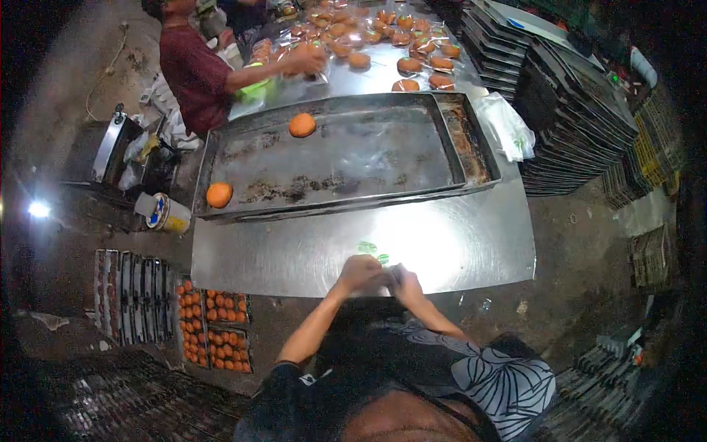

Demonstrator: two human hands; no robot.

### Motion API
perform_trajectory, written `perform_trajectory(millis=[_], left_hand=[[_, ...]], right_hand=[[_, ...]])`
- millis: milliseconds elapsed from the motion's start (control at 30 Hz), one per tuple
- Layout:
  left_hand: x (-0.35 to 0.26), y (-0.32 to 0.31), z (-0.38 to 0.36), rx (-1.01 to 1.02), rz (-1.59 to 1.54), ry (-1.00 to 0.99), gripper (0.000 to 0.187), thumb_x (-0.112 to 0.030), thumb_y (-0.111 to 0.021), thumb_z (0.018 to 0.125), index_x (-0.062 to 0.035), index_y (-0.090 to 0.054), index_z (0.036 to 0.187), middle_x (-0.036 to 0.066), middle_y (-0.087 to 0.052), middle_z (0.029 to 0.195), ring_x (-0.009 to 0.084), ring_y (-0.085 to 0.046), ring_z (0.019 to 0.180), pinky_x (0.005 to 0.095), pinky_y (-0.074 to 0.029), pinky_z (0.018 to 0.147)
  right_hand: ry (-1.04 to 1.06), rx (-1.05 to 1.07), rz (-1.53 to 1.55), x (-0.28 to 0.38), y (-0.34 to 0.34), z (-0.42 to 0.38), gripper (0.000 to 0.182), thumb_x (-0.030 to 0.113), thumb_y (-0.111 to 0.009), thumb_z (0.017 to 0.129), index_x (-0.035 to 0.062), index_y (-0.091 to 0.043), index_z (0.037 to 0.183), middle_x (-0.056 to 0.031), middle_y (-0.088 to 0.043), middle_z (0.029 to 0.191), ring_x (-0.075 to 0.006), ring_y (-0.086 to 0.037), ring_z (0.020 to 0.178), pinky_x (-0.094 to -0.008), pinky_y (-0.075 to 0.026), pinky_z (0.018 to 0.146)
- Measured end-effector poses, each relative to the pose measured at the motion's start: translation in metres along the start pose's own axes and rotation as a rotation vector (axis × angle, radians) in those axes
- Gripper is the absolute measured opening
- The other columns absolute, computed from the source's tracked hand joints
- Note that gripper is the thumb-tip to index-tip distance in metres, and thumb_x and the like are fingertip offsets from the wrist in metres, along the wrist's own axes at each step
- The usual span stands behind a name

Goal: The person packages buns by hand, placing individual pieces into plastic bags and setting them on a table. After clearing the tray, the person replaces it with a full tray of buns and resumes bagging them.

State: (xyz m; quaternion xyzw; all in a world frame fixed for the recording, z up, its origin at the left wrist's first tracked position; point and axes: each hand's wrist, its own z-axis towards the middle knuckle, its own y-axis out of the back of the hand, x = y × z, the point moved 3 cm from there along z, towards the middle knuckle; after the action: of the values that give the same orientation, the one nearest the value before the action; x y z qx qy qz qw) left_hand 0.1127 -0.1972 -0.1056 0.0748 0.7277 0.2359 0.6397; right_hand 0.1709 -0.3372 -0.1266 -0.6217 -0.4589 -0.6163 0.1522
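At the near edge of the metal table (294,254), my left hand (361,275) and my right hand (406,286) are close together with fingers closed. Between and just beyond them lies a thin transparent plastic bag with green print (367,247), its outline hard to see against the shiny metal. Both hands seem to pinch its near end, though the fingertips are partly hidden. Beyond my hands stands a large dark baking tray (353,158). One round orange-brown bun (302,125) sits near its far side, another bun (219,195) in its near left corner.
Many bagged buns (409,65) cover the table's far end. A co-worker in a dark red shirt (193,70) reaches over them from the left. Plastic bags (507,127) lie right of the tray. Stacked trays (567,110) stand at right; trays of buns (227,348) rest on the floor at left.
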Motion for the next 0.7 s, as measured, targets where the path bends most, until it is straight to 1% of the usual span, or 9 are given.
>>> perform_trajectory(millis=[100,133,200,300,433,500,567,633,700], left_hand=[[0.000,0.003,0.001,-0.126,0.130,-0.041,0.016,-0.019,-0.062,0.067,-0.0027,-0.060,0.067,0.011,-0.058,0.066,0.0233,-0.057,0.063,0.0320,-0.046,0.059],[-0.047,0.026,-0.002,-0.372,0.040,-0.489,0.016,-0.018,-0.062,0.066,-0.0030,-0.059,0.067,0.010,-0.057,0.071,0.0249,-0.056,0.068,0.0331,-0.045,0.060],[-0.043,0.037,-0.005,-0.454,0.093,-0.386,0.012,-0.013,-0.061,0.067,-0.0026,-0.062,0.072,0.011,-0.058,0.078,0.0226,-0.055,0.074,0.0305,-0.044,0.066],[-0.062,0.065,-0.015,-0.481,0.161,-0.538,0.019,-0.005,-0.064,0.064,-0.0052,-0.063,0.083,0.008,-0.056,0.074,0.0159,-0.052,0.070,0.0259,-0.043,0.062],[-0.022,0.116,-0.021,-0.811,-1.051,-0.144,0.044,-0.006,-0.058,0.074,-0.0049,-0.043,0.116,0.008,-0.054,0.099,0.0164,-0.052,0.080,0.0284,-0.045,0.073],[0.125,0.135,-0.024,-0.397,-1.086,-0.070,0.029,-0.018,-0.046,0.085,0.0008,-0.045,0.107,0.011,-0.053,0.096,0.0202,-0.053,0.086,0.0298,-0.045,0.075],[0.101,0.204,-0.071,-0.385,-1.281,0.112,0.032,-0.029,-0.038,0.088,-0.0004,-0.047,0.099,0.011,-0.053,0.091,0.0207,-0.053,0.083,0.0327,-0.046,0.074],[0.127,0.261,-0.112,-0.968,-0.612,0.136,0.019,-0.028,-0.046,0.086,-0.0094,-0.052,0.087,0.002,-0.056,0.089,0.0165,-0.052,0.091,0.0392,-0.042,0.080],[0.101,0.298,-0.136,-1.129,-0.912,-0.047,0.019,-0.026,-0.045,0.086,-0.0089,-0.051,0.089,0.003,-0.055,0.088,0.0179,-0.052,0.090,0.0400,-0.042,0.080]], right_hand=[[-0.135,-0.088,0.090,0.026,-0.003,0.005,0.022,0.021,-0.042,0.087,0.0006,-0.046,0.082,-0.0120,-0.056,0.065,-0.0174,-0.054,0.048,-0.0269,-0.042,0.042],[-0.256,0.084,0.276,0.032,-0.008,0.012,0.022,0.024,-0.037,0.089,0.0037,-0.045,0.091,-0.0119,-0.057,0.075,-0.0166,-0.055,0.052,-0.0264,-0.044,0.043],[-0.373,0.252,0.459,0.056,-0.014,0.039,0.026,0.027,-0.031,0.090,0.0068,-0.045,0.100,-0.0118,-0.058,0.085,-0.0158,-0.056,0.057,-0.0259,-0.045,0.045],[-0.221,0.237,1.370,0.106,-0.009,0.095,0.044,0.039,-0.039,0.086,0.0102,-0.039,0.120,-0.0086,-0.053,0.092,-0.0163,-0.054,0.076,-0.0272,-0.046,0.054],[0.079,0.417,1.469,0.196,-0.066,0.107,0.053,0.044,-0.048,0.081,0.0081,-0.040,0.119,-0.0086,-0.050,0.104,-0.0178,-0.051,0.088,-0.0324,-0.046,0.067],[-0.354,0.592,1.413,0.192,-0.127,0.096,0.048,0.036,-0.050,0.081,0.0048,-0.043,0.117,-0.0070,-0.053,0.099,-0.0175,-0.053,0.083,-0.0326,-0.045,0.068],[-0.250,0.618,1.117,0.212,-0.153,0.121,0.045,0.032,-0.051,0.081,0.0029,-0.045,0.115,-0.0076,-0.054,0.098,-0.0180,-0.054,0.081,-0.0327,-0.045,0.070],[0.240,0.504,0.094,0.234,-0.148,0.178,0.041,0.024,-0.052,0.080,-0.0012,-0.047,0.112,-0.0140,-0.056,0.102,-0.0240,-0.057,0.081,-0.0350,-0.044,0.078],[0.325,-0.020,-0.314,0.246,-0.151,0.268,0.055,0.031,-0.054,0.078,-0.0054,-0.039,0.117,-0.0250,-0.046,0.113,-0.0314,-0.049,0.101,-0.0385,-0.039,0.085]])
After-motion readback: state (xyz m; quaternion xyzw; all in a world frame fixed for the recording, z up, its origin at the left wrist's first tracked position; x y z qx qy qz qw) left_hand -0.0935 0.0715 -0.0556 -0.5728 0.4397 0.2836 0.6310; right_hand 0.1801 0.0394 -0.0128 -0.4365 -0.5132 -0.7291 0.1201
